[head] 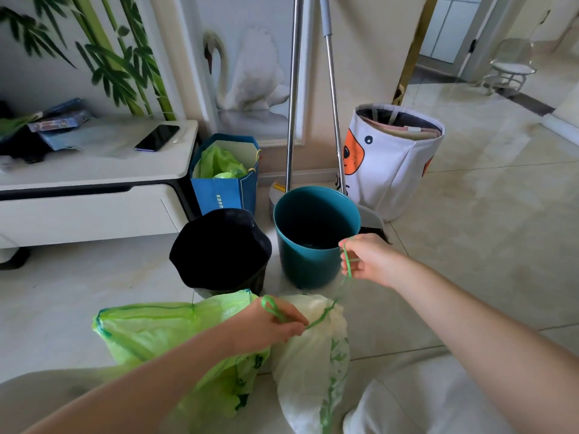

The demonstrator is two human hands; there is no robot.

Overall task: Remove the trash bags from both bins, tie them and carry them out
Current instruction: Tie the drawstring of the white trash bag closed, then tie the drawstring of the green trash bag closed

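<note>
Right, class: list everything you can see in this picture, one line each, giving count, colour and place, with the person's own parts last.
Trash bags: two, one green and one white, on the floor nearest the camera.
Drawstring: one, green, running from the white bag to both hands.
Bins: two, one black on the left, one teal on the right, side by side.
Paper bag: one, blue, behind the black bin.
Fabric basket: one, white with orange, by the wall.
Poles: two, metal, leaning on the wall.
Phone: one, black, on the white cabinet.
Left hand: grip on the drawstring.
Right hand: grip on the drawstring.
</note>
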